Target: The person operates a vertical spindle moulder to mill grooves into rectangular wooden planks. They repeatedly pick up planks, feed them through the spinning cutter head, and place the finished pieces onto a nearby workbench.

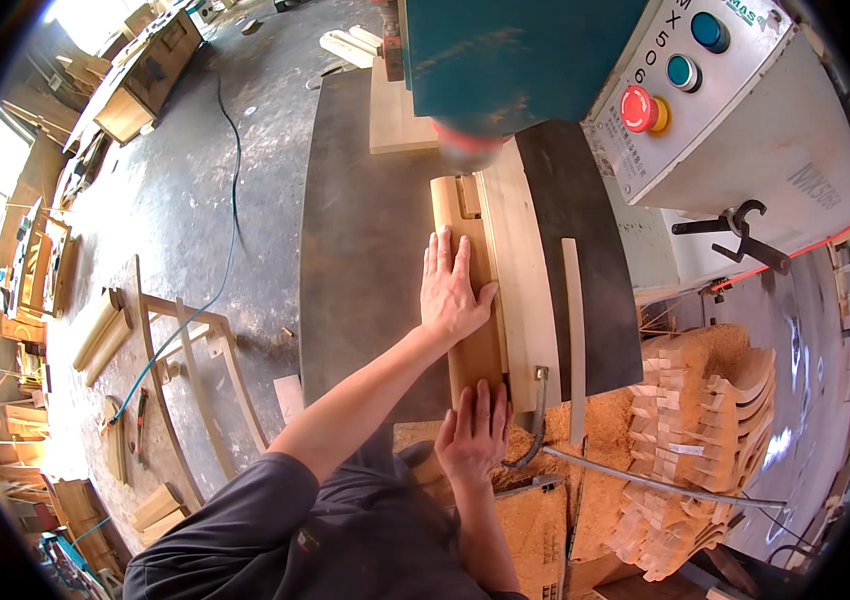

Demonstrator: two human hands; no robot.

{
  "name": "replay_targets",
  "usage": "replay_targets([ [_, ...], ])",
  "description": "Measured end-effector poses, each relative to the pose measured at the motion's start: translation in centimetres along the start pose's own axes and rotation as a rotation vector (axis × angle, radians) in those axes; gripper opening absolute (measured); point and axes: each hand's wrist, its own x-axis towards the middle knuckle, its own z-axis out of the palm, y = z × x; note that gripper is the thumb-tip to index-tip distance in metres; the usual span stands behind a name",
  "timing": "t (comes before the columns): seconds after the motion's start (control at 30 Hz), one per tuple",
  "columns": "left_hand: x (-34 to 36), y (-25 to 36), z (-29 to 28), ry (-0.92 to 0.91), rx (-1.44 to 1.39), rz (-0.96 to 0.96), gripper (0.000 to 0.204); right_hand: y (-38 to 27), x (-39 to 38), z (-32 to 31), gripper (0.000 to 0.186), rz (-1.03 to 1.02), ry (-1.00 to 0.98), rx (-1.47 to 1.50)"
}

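— Where do we have our hands right now?

— Our left hand [453,290] lies flat with its fingers spread on the narrow wooden workpiece [467,300], pressing it down onto the dark surface [365,260]. Our right hand [472,432] is also spread, palm down, pushing against the end of the piece nearest our body.

— And the piece itself?

— It runs lengthwise away from us, under the left palm, with its far end just short of the green machine head [515,60]. Just to the right of the left hand it sits against a lighter, wider curved board [523,290], which looks like a guide template.

— How do we feed it well?

— We'd judge that steady downward pressure from the left hand, together with an even push from the right, keeps the wood tight to the template. Fingers are best kept flat and well back from the cutter under the head.

— The arms?

— The left forearm reaches out straight from the lower left; the right is bent in close to the body, beside the stack of curved wooden parts [705,440].
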Motion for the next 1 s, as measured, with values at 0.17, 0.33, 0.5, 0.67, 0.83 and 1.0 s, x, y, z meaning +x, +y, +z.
replay_targets([
  [0.17,0.08,-0.21,-0.16,-0.008,-0.010,0.016,0.085,-0.18,0.33,0.00,0.035,-0.001,-0.005,-0.002],
  [0.33,-0.13,-0.39,-0.05,0.011,-0.014,0.041,0.085,-0.33,0.33,-0.17,0.034,0.001,-0.009,0.002],
  [0.5,0.21,-0.31,0.03,0.012,-0.015,0.043,0.086,-0.33,0.39,0.28,0.034,-0.003,0.020,-0.015],
  [0.67,0.27,-0.37,-0.01,0.005,-0.011,0.042,0.087,-0.41,0.67,0.30,0.033,-0.009,0.032,-0.026],
  [0.83,0.44,-0.35,-0.18,-0.004,-0.015,0.046,0.088,-0.55,0.73,0.37,0.033,-0.002,0.035,-0.030],
  [1.0,0.71,-0.68,0.08,-0.018,-0.022,0.051,0.089,-0.62,0.99,0.37,0.033,0.010,0.014,-0.019],
])
